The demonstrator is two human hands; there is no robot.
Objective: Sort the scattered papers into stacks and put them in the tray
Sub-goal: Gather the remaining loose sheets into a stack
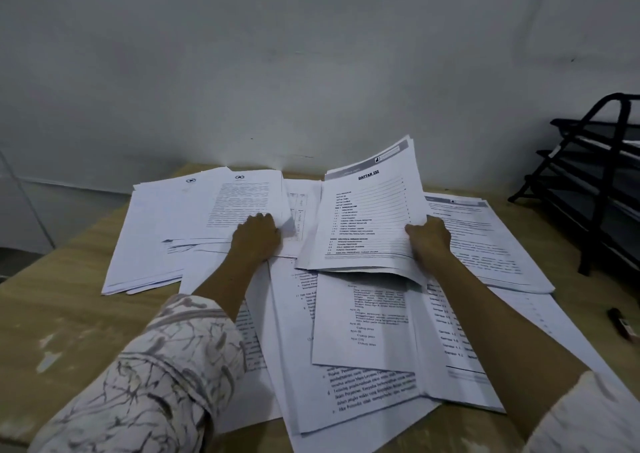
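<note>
Right hand (429, 237) gripping raised sheets (367, 210)

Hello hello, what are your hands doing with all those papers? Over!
Right hand grips DAFTAR ISI bundle, lifted. Left hand curled on emblem-headed stack. Black tray rack far right, loose papers remain.
</note>
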